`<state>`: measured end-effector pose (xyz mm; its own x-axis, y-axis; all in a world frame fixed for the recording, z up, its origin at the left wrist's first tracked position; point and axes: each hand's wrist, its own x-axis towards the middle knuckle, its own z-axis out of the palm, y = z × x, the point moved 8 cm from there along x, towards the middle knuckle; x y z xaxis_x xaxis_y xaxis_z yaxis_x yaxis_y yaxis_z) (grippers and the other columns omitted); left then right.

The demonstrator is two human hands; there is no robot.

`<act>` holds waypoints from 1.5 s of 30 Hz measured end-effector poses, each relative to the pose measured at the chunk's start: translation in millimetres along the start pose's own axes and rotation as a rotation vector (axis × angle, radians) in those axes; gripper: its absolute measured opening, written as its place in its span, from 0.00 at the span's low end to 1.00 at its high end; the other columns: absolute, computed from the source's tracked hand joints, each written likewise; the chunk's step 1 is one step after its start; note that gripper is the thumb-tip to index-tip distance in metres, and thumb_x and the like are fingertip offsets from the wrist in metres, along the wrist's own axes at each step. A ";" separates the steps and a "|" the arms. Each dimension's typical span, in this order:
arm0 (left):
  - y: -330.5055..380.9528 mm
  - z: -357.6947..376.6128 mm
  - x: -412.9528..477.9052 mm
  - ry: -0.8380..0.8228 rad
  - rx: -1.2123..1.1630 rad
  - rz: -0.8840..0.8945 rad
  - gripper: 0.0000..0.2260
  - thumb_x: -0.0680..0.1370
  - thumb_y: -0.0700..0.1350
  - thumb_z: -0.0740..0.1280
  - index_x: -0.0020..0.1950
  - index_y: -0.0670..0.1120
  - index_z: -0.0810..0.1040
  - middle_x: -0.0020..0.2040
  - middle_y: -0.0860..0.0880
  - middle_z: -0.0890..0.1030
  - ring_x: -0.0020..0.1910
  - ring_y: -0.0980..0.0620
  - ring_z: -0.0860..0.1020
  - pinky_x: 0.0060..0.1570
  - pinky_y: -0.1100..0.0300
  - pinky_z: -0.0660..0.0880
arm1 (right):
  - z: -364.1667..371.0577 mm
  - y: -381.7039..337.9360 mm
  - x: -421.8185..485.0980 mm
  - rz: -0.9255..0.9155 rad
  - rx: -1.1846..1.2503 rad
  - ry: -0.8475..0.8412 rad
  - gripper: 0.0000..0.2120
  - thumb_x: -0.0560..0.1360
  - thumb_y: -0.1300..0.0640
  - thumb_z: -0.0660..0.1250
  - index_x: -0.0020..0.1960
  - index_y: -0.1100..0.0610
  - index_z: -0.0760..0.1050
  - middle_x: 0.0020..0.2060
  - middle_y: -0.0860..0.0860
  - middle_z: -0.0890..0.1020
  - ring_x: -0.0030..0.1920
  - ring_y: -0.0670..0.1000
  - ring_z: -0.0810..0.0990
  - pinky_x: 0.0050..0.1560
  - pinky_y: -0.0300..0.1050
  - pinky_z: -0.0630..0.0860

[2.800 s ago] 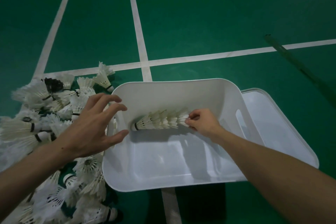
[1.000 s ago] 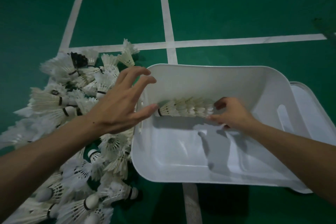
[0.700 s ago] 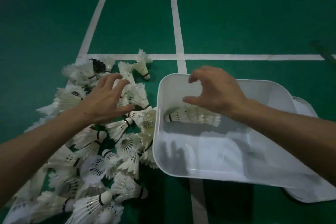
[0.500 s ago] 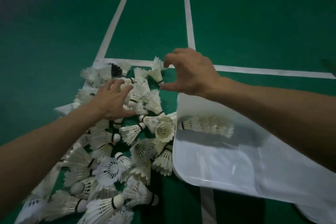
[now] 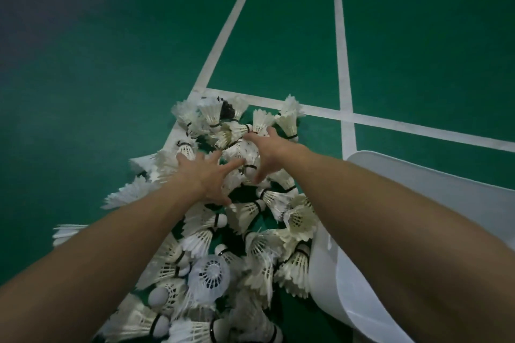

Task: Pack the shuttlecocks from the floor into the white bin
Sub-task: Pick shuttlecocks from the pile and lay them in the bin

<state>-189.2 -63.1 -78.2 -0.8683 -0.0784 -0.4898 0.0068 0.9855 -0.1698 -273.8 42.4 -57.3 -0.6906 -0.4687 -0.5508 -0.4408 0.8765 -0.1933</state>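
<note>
The left grip (image 5: 206,175) spreads open, fingers straight, on the heap of shuttlecocks (image 5: 246,211). The right grip (image 5: 267,153) arches over one shuttlecock (image 5: 245,152) just beside it; whether it pinches cannot be told.

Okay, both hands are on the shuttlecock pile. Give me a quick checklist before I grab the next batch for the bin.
1. Left hand on the pile, fingers spread: ok.
2. Right hand has a firm hold on the shuttlecock it cups: cannot tell.
3. White bin close beside the pile: ok.
4. Room left in the bin: cannot tell, the right arm hides its inside.
5. Shuttlecocks lying one way for stacking: not ok, they point every way.
</note>
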 end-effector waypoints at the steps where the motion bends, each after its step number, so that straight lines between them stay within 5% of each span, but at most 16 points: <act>1: -0.4 -0.4 -0.2 0.022 0.020 0.008 0.41 0.68 0.71 0.64 0.74 0.67 0.44 0.77 0.47 0.54 0.73 0.37 0.58 0.63 0.28 0.57 | 5.7 -1.3 3.1 -0.019 0.015 0.012 0.52 0.62 0.51 0.81 0.75 0.38 0.51 0.76 0.56 0.52 0.71 0.66 0.64 0.65 0.62 0.70; 6: -10.7 -4.5 -1.0 0.114 -0.066 0.007 0.23 0.75 0.58 0.64 0.69 0.59 0.64 0.72 0.49 0.63 0.70 0.41 0.63 0.64 0.33 0.63 | 3.5 -5.2 3.1 -0.095 0.124 0.136 0.42 0.66 0.56 0.79 0.73 0.48 0.59 0.64 0.57 0.73 0.60 0.59 0.75 0.60 0.55 0.75; 11: -11.5 3.4 -1.9 -0.038 -0.065 -0.072 0.29 0.72 0.66 0.64 0.71 0.62 0.62 0.78 0.47 0.48 0.74 0.36 0.53 0.65 0.32 0.58 | -3.7 -2.1 -7.9 -0.123 0.188 0.202 0.27 0.72 0.55 0.74 0.67 0.51 0.65 0.55 0.56 0.76 0.48 0.55 0.77 0.46 0.48 0.73; 15: -12.0 -8.1 -3.3 0.058 -0.164 -0.039 0.20 0.75 0.60 0.66 0.64 0.55 0.73 0.72 0.46 0.61 0.68 0.43 0.66 0.64 0.37 0.64 | -9.2 -2.3 -15.3 -0.112 0.174 0.235 0.09 0.74 0.55 0.72 0.49 0.57 0.73 0.48 0.54 0.78 0.43 0.54 0.78 0.42 0.46 0.72; 18: -17.3 -13.2 -4.2 0.111 -0.284 -0.036 0.14 0.75 0.57 0.67 0.57 0.53 0.77 0.66 0.48 0.66 0.61 0.49 0.71 0.64 0.41 0.66 | -14.8 -2.6 -20.1 -0.115 0.179 0.250 0.11 0.74 0.55 0.72 0.40 0.58 0.72 0.41 0.54 0.78 0.40 0.54 0.77 0.40 0.46 0.73; 23: -20.3 -6.7 0.8 0.074 -0.350 -0.044 0.11 0.75 0.53 0.68 0.56 0.52 0.79 0.72 0.47 0.62 0.67 0.48 0.69 0.67 0.38 0.60 | -34.9 -1.9 -34.3 -0.176 0.217 0.307 0.10 0.73 0.56 0.73 0.43 0.62 0.76 0.41 0.55 0.80 0.42 0.54 0.79 0.43 0.48 0.76; 30: -8.9 -20.1 -0.8 0.212 -0.452 -0.040 0.05 0.72 0.50 0.72 0.42 0.50 0.81 0.52 0.52 0.72 0.53 0.53 0.73 0.60 0.44 0.70 | -57.8 13.3 -48.1 -0.158 0.324 0.388 0.13 0.71 0.57 0.74 0.52 0.63 0.80 0.50 0.56 0.82 0.47 0.52 0.80 0.52 0.46 0.78; 37: -12.5 -62.6 -23.6 0.374 -0.611 -0.006 0.09 0.73 0.49 0.71 0.47 0.45 0.84 0.49 0.51 0.73 0.50 0.52 0.73 0.56 0.51 0.74 | -75.3 25.7 -63.1 -0.147 0.418 0.441 0.11 0.70 0.59 0.75 0.51 0.62 0.80 0.48 0.55 0.83 0.41 0.47 0.77 0.38 0.32 0.70; 41: -16.7 -79.4 -30.7 0.423 -0.733 -0.028 0.08 0.73 0.46 0.71 0.47 0.42 0.83 0.46 0.51 0.74 0.46 0.54 0.72 0.50 0.58 0.71 | -93.6 39.2 -76.7 -0.131 0.561 0.536 0.12 0.70 0.59 0.75 0.51 0.61 0.80 0.51 0.55 0.81 0.44 0.49 0.80 0.48 0.43 0.80; 45: -11.8 -87.0 -30.1 0.372 -0.718 -0.020 0.08 0.74 0.46 0.71 0.47 0.43 0.83 0.48 0.49 0.78 0.43 0.54 0.75 0.44 0.62 0.69 | -109.1 52.7 -96.0 -0.123 0.712 0.563 0.10 0.69 0.60 0.75 0.49 0.60 0.79 0.46 0.53 0.81 0.37 0.51 0.84 0.42 0.43 0.83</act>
<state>-206.3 -59.2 12.9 -0.9740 -0.1658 -0.1545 -0.2205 0.8508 0.4769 -293.4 121.6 74.0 -0.9221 -0.3835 -0.0522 -0.2010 0.5898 -0.7821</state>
